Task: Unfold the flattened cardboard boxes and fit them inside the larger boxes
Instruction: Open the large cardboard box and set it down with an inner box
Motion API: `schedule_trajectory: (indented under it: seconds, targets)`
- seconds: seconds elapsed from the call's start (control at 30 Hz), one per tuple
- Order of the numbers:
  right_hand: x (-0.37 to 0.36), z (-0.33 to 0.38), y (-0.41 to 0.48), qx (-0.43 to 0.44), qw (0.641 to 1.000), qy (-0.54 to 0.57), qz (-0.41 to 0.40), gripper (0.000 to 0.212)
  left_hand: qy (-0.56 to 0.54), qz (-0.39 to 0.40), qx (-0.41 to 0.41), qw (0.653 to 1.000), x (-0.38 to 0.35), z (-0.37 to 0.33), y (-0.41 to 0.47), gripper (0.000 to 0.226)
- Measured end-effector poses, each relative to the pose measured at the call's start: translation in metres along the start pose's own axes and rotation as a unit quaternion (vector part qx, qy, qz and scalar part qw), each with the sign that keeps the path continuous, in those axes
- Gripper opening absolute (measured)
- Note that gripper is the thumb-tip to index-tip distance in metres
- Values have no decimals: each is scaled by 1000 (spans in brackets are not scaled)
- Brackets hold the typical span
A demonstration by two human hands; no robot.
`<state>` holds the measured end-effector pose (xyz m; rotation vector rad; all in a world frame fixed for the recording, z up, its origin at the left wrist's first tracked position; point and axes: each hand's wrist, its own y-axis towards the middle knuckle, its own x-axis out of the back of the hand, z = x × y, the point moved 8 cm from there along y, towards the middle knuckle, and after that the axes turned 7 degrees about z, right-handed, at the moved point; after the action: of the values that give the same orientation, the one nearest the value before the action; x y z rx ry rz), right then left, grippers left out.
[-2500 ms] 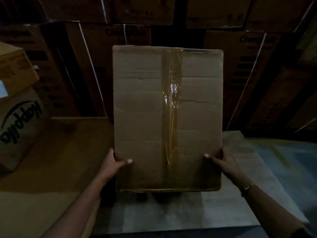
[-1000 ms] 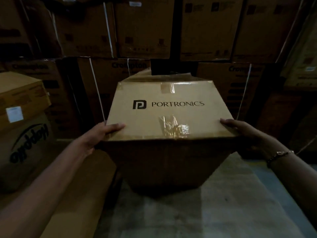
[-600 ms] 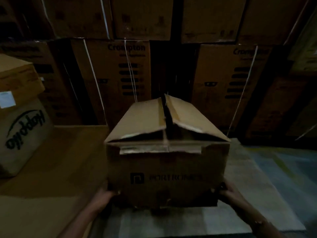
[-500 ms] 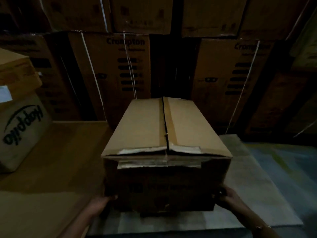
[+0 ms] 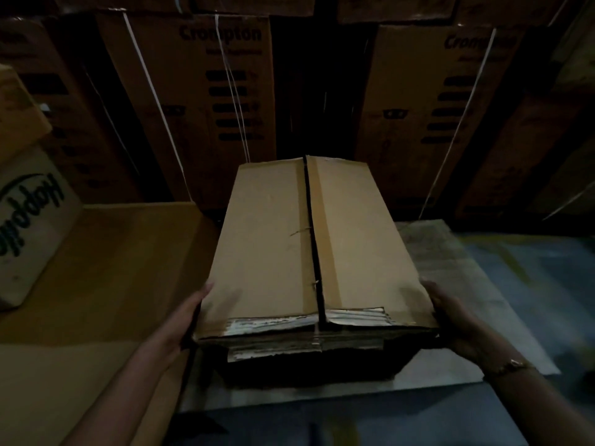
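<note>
Higher on the box than before, left hand flat with straight fingers, right hand grip unclear.

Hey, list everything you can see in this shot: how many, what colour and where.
cardboard box: one, tan, centre, on the mat, top flaps closed
mat: one, grey, on the floor under the box
Crompton cartons: two labelled, dark brown, white-strapped, stacked behind
Happilo carton: one, pale brown, far left
flat cardboard sheet: one, brown, floor at left
bracelet: one, gold-coloured, right wrist
left hand: one, flat against the box's left side
right hand: one, on the box's right side, fingers partly hidden
</note>
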<state>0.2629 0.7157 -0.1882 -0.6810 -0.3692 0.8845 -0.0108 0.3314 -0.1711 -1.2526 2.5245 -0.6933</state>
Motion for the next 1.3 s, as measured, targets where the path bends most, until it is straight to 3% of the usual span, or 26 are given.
schedule_trajectory:
  seconds: [0.07,0.17,0.2,0.3,0.43,0.57,0.63,0.8,0.97,1.1,1.3]
  targets:
    - [-10,2,0,-25,999,-32,7,52,40,38,-1,998,-10,-7,10,57]
    - [-14,-1,4,-44,997,-70,-2,77,58,41,7,997,-9,-2,22,98]
    - [-17,-2,3,-41,997,-67,-2,78,57,38,9,998,-12,-2,22,102]
    - [-22,-1,3,-11,998,-56,-5,76,9,18,17,1000,-16,2,25,65]
    - [-23,11,-3,74,996,-43,-4,54,-1,-18,6,1000,-8,4,25,86]
    - [-11,20,-8,115,992,-43,4,50,-13,-36,-8,999,-12,6,26,99]
    - [7,26,-10,130,990,-48,-3,52,-21,-36,-27,999,-29,0,26,89]
    - [86,37,-8,168,984,-49,-22,75,-27,-53,-98,993,-113,-33,22,52]
    - [207,40,-13,194,978,-58,-41,89,-44,-64,-115,990,-226,-36,20,58]
    - [299,41,-18,190,979,-67,-40,76,-38,-64,-98,992,-314,-30,12,84]
    - [381,28,-21,168,982,-80,-23,52,-8,-60,-75,995,-404,-23,2,49]
